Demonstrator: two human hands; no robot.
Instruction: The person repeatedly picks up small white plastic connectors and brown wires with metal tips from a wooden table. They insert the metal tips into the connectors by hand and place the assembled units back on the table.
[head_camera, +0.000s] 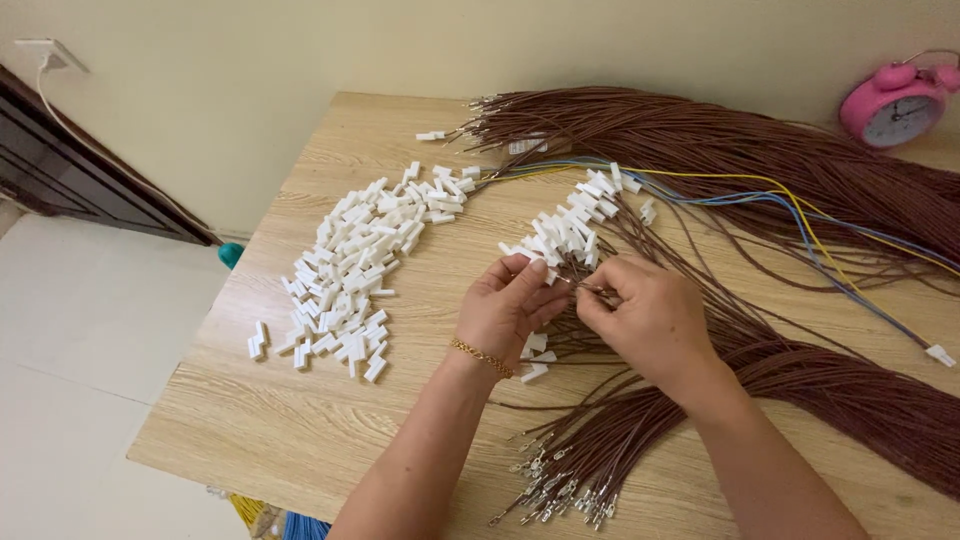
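Left hand (510, 305): bare, no glove, no ring that shows from this side
Left wrist: a thin gold-coloured chain bracelet (481, 357) of small links, lying snug across the wrist
Left forearm: bare all the way to the lower edge of the view, no sleeve in sight
Right hand (645, 315): bare, no glove; no ring or watch shows
Right wrist: nothing worn on it
Right forearm: bare to the lower edge of the view, no sleeve or cuff
Fingernails: short and plain where they show; any polish is too small to tell
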